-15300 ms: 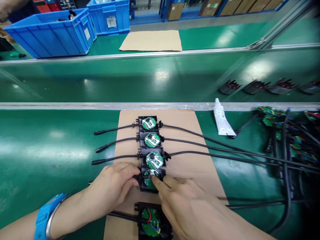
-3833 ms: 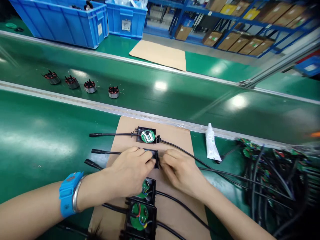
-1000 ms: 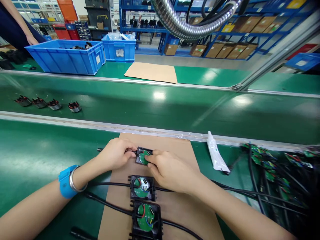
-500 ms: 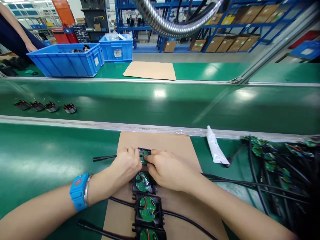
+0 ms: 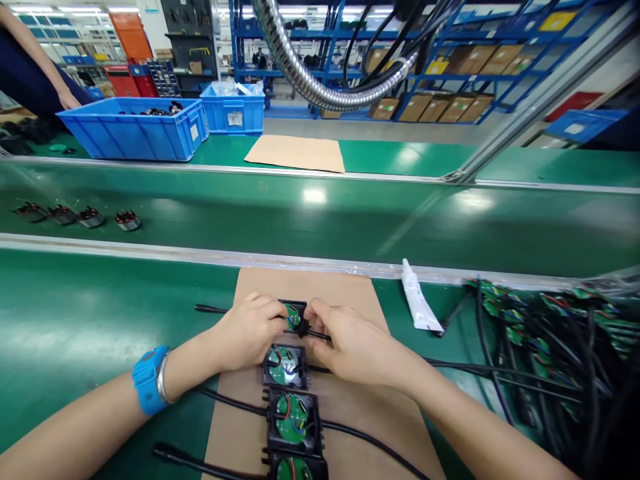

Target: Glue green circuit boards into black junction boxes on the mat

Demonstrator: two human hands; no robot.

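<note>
The farthest black plastic housing point(image 5: 303, 313) holds a round green circuit board point(image 5: 293, 319) and lies on a cardboard sheet. My left hand point(image 5: 253, 330) grips its left side, fingertips over the board. At its right edge, the curled fingers of my right hand point(image 5: 345, 337) pinch the housing close to where a black cable point(image 5: 319, 335) comes out. Three similar housings run in a column towards me: one just below my hands point(image 5: 285, 365), a middle one point(image 5: 294, 420), and a near one point(image 5: 297, 467) cut off by the frame. Fingers partly hide the held housing.
The cardboard sheet point(image 5: 350, 413) lies on a green bench. To the right are a white tube point(image 5: 419, 300) and a pile of cabled boards point(image 5: 530, 340). Several motor-like parts point(image 5: 90, 217) sit beyond the rail. A co-worker's hand point(image 5: 69, 100) is by a blue bin point(image 5: 135, 130).
My right hand has shifted from over the board to the housing's right edge, uncovering the cable there. My left fingers now reach over the board's left side. The view has tilted slightly.
</note>
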